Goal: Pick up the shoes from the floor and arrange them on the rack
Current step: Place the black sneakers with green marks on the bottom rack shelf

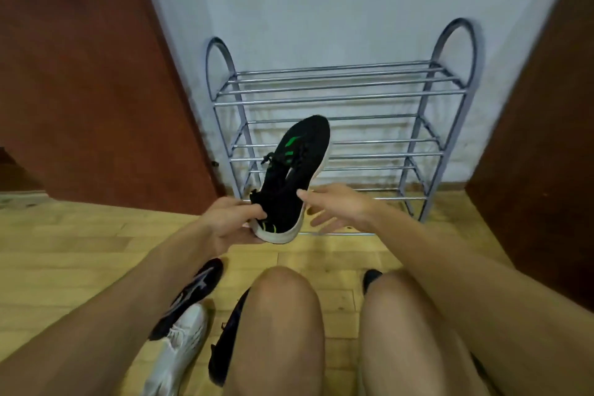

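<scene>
A black sneaker with green marks and a white sole is held up in front of the metal shoe rack, toe pointing at the rack. My left hand grips its heel from below. My right hand is open, fingers spread, its thumb touching the shoe's right side. The rack's bar shelves hold nothing. On the floor lie a black shoe with a white stripe, a white sneaker, a dark shoe partly hidden by my knee, and a black shoe tip.
The rack stands against a pale wall between two red-brown wooden panels. My bare knees fill the lower middle of the view above the light wooden floor.
</scene>
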The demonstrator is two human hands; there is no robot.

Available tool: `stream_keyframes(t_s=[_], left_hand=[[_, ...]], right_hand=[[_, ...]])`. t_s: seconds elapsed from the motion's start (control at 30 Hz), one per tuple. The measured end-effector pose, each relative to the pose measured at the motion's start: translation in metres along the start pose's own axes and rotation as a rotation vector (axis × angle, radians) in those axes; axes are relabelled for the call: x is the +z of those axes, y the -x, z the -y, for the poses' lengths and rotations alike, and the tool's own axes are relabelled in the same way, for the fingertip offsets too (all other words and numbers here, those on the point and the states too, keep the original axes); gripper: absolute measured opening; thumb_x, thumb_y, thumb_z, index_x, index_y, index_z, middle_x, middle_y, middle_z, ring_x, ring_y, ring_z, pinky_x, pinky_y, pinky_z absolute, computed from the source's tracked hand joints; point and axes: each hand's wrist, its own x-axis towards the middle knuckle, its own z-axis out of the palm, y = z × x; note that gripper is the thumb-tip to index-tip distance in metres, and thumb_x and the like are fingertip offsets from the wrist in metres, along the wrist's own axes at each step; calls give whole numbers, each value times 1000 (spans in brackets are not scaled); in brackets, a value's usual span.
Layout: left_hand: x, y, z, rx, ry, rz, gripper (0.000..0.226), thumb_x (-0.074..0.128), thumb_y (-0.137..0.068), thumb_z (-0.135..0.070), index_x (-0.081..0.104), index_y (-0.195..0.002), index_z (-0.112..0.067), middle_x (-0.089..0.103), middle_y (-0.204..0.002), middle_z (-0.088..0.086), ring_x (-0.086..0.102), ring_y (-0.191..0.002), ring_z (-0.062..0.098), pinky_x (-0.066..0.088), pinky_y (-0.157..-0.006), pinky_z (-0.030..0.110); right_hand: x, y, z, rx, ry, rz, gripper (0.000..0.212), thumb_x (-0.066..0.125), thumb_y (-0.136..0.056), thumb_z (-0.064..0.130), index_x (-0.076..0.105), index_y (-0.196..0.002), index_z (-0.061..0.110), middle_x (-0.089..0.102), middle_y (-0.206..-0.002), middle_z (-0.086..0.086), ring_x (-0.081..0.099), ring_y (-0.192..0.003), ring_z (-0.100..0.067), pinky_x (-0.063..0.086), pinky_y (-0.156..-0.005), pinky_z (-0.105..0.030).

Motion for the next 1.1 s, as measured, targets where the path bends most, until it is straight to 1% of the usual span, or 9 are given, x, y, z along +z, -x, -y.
stream_keyframes(t_s=[0.1,0.2,0.27,0.37,0.47,0.63,0.8,1.0,1.1], left_hand=[[43,8,-28,69,-73,110,25,64,-83,1,61,-107,5,69,-94,20,66,-71,27,57,-56,32],[89,15,-46,150,-198,197,44,64,-79,0,57,-122,-8,67,-84,10,60,-66,19,55,-55,29],[120,23,-54,180,-306,250,46,67,-79,-6,57,-123,-16,67,-86,3,58,-68,15,55,-65,32],[163,36,-63,216,-499,320,25,68,-83,-25,63,-108,-21,68,-93,-3,59,-80,11,52,-83,35],[205,47,-64,240,-562,366,31,67,-85,-37,66,-108,-17,70,-101,0,63,-90,16,56,-82,35],[262,53,-36,172,-434,479,35,69,-85,-15,60,-119,-14,71,-105,9,67,-78,20,58,-63,28],[310,44,4,-46,-327,586,38,67,-85,-5,58,-123,-5,69,-113,19,67,-100,36,54,-90,47],[354,15,57,-140,-403,507,39,62,-88,1,53,-126,-2,65,-114,18,63,-102,34,53,-83,43],[357,-12,82,-129,-462,478,37,65,-86,-3,55,-121,-11,64,-115,12,60,-104,31,54,-73,38]], right_hand=[[-23,20,-14,-70,-308,-157,35,63,-92,19,59,-122,2,67,-118,-20,68,-97,-35,60,-80,-41],[-50,47,-37,-95,-391,-274,31,64,-91,8,60,-120,1,68,-114,-19,68,-85,-30,62,-64,-32],[-70,69,-53,-123,-360,-322,27,64,-91,8,62,-118,3,69,-112,-17,68,-81,-25,62,-62,-29],[-100,108,-75,-124,-272,-388,28,65,-90,9,65,-118,5,72,-105,-13,70,-75,-20,62,-63,-30],[-123,145,-92,-120,-193,-432,29,66,-90,9,65,-119,6,73,-90,-6,70,-68,-18,59,-54,-26],[-150,190,-128,-77,-100,-435,25,60,-95,19,67,-116,9,73,-104,-10,72,-90,-27,62,-67,-31],[-173,218,-183,53,-220,-438,30,52,-99,28,65,-120,12,72,-111,-8,72,-94,-24,59,-72,-29],[-189,199,-290,411,-180,-577,40,54,-98,17,51,-136,5,61,-127,-14,64,-101,-23,57,-85,-32],[-191,179,-338,589,-39,-563,42,53,-98,20,50,-132,-3,62,-113,-20,61,-96,-29,54,-79,-36]])
